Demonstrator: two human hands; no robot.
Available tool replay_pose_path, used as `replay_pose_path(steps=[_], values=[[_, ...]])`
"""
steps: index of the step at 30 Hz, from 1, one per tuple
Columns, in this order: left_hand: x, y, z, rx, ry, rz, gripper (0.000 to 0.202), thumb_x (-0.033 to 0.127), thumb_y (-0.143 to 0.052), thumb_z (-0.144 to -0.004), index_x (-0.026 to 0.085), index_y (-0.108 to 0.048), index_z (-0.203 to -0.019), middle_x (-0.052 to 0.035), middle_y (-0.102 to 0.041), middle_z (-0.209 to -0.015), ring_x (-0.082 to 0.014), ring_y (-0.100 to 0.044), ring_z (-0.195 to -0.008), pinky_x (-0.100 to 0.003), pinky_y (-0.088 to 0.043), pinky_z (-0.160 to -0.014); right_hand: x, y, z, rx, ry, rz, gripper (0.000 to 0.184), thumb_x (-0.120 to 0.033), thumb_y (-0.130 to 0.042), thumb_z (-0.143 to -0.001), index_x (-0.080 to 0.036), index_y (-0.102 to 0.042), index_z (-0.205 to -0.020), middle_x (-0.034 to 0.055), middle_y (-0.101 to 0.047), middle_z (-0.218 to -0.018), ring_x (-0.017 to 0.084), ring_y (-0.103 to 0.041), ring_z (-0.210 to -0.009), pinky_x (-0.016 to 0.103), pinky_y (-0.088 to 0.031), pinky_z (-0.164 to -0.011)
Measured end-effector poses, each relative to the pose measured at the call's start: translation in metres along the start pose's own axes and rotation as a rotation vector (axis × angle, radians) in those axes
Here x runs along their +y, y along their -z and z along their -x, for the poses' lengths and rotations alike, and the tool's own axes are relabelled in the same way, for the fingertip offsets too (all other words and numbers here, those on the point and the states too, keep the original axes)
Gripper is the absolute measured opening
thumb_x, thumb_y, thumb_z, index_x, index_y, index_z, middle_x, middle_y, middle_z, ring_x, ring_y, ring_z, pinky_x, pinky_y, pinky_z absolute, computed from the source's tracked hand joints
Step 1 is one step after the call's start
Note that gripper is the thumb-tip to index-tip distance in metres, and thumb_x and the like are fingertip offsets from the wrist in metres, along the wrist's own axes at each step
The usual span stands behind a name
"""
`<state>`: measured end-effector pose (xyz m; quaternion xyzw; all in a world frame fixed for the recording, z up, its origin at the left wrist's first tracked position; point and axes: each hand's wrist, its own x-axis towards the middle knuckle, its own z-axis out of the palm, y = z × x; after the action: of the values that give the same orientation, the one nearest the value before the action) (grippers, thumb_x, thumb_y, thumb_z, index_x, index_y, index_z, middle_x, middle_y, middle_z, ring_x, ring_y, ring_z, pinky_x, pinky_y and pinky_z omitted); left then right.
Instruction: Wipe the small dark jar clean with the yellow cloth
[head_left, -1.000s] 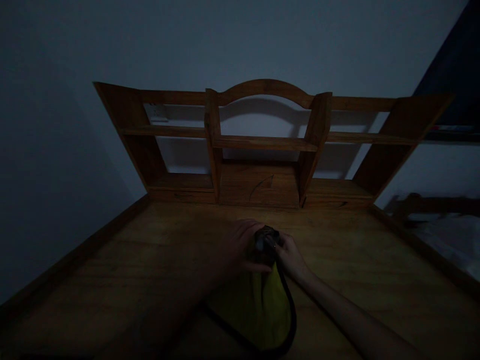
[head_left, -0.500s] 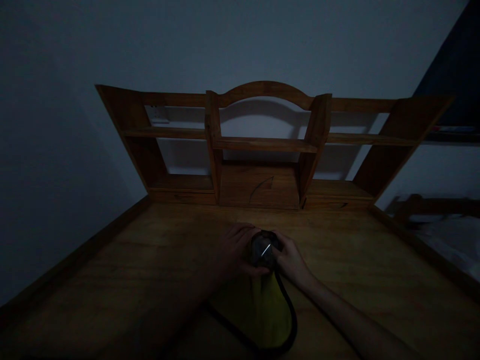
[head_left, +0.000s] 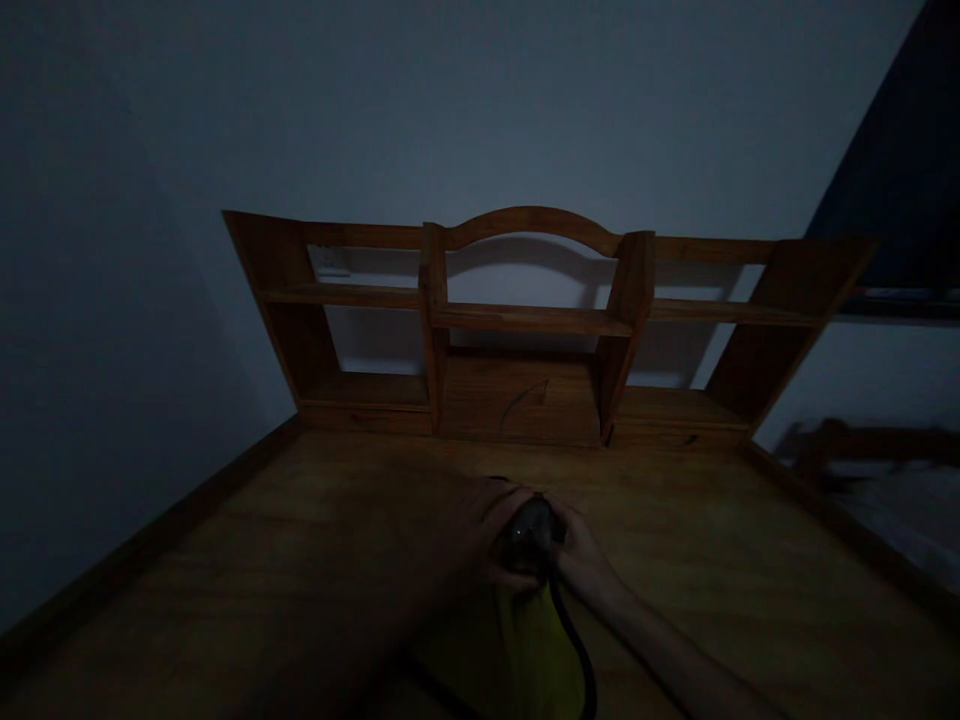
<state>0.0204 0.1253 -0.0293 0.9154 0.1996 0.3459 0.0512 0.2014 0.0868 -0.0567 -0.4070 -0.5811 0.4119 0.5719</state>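
The scene is dim. My left hand (head_left: 480, 535) and my right hand (head_left: 581, 560) are both closed round a small dark rounded object (head_left: 529, 530) at the top of a yellow pouch with a black edge (head_left: 536, 655). The pouch lies on the wooden desk (head_left: 300, 560) and runs back toward me between my forearms. My left fingers curl over the object's left side and my right fingers press its right side. What the object is I cannot make out.
A wooden shelf unit (head_left: 529, 320) with an arched top stands at the desk's back against the wall. A raised wooden rail (head_left: 150, 545) lines the desk's left edge. Blurred furniture (head_left: 862, 450) shows at the right.
The view has tilted up, so the shelf and hands sit lower in the picture. Both hands stay on the dark object, and the bright glint on it is gone.
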Motion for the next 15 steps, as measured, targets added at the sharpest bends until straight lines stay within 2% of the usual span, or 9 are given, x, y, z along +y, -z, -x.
replay_pose_path(steps=[2,5,8,11,13,15], values=[[0.0013,0.0017,-0.0003,0.025,-0.021,-0.009,0.09,0.057,-0.075,-0.063,0.023,-0.036,-0.136,-0.0127,-0.055,-0.125,-0.0298,-0.053,-0.115,-0.045,-0.046,-0.097,0.0008,0.0009,0.0006,-0.004,0.0,0.012,0.034,-0.033,-0.069,-0.074,-0.019,-0.065,-0.105,0.0046,-0.07,-0.098,0.025,-0.064,-0.093,0.033,-0.052,-0.082],[0.0031,0.0029,0.0004,0.074,-0.004,-0.003,0.092,0.064,-0.074,-0.059,0.023,-0.038,-0.134,-0.0125,-0.059,-0.119,-0.0296,-0.057,-0.109,-0.044,-0.048,-0.093,-0.0009,0.0028,0.0028,0.028,-0.027,0.123,0.023,-0.038,-0.061,-0.082,-0.017,-0.068,-0.086,0.0028,-0.069,-0.08,0.023,-0.064,-0.078,0.028,-0.052,-0.066],[0.0032,0.0033,0.0017,0.126,0.044,0.026,0.093,0.066,-0.074,-0.055,0.022,-0.04,-0.13,-0.0114,-0.061,-0.114,-0.0287,-0.06,-0.102,-0.042,-0.051,-0.087,-0.0041,0.0027,0.0051,0.073,-0.057,0.243,0.033,-0.041,-0.054,-0.088,-0.015,-0.066,-0.072,0.0029,-0.067,-0.07,0.022,-0.062,-0.067,0.026,-0.048,-0.057],[0.0035,0.0055,-0.0003,0.154,0.008,0.005,0.093,0.066,-0.075,-0.055,0.022,-0.04,-0.129,-0.011,-0.063,-0.111,-0.0291,-0.062,-0.099,-0.043,-0.053,-0.083,-0.0068,-0.0001,0.0058,0.034,-0.016,0.165,0.021,-0.036,-0.059,-0.084,-0.017,-0.068,-0.088,0.0043,-0.07,-0.086,0.024,-0.065,-0.083,0.03,-0.052,-0.072],[0.0049,0.0071,-0.0033,0.136,-0.048,-0.023,0.094,0.066,-0.075,-0.054,0.022,-0.041,-0.129,-0.0108,-0.064,-0.11,-0.0299,-0.063,-0.097,-0.044,-0.054,-0.081,-0.0077,-0.0018,0.0052,0.04,0.026,0.058,0.032,-0.029,-0.067,-0.075,-0.021,-0.065,-0.105,0.0047,-0.069,-0.104,0.025,-0.063,-0.098,0.033,-0.05,-0.086],[0.0065,0.0066,-0.0056,0.103,-0.072,-0.028,0.092,0.065,-0.076,-0.053,0.022,-0.044,-0.127,-0.0099,-0.065,-0.108,-0.0298,-0.063,-0.095,-0.045,-0.054,-0.082,-0.0082,-0.0017,0.0044,0.061,0.031,0.011,0.041,-0.023,-0.069,-0.069,-0.022,-0.063,-0.109,0.0048,-0.068,-0.109,0.025,-0.062,-0.101,0.034,-0.05,-0.088]])
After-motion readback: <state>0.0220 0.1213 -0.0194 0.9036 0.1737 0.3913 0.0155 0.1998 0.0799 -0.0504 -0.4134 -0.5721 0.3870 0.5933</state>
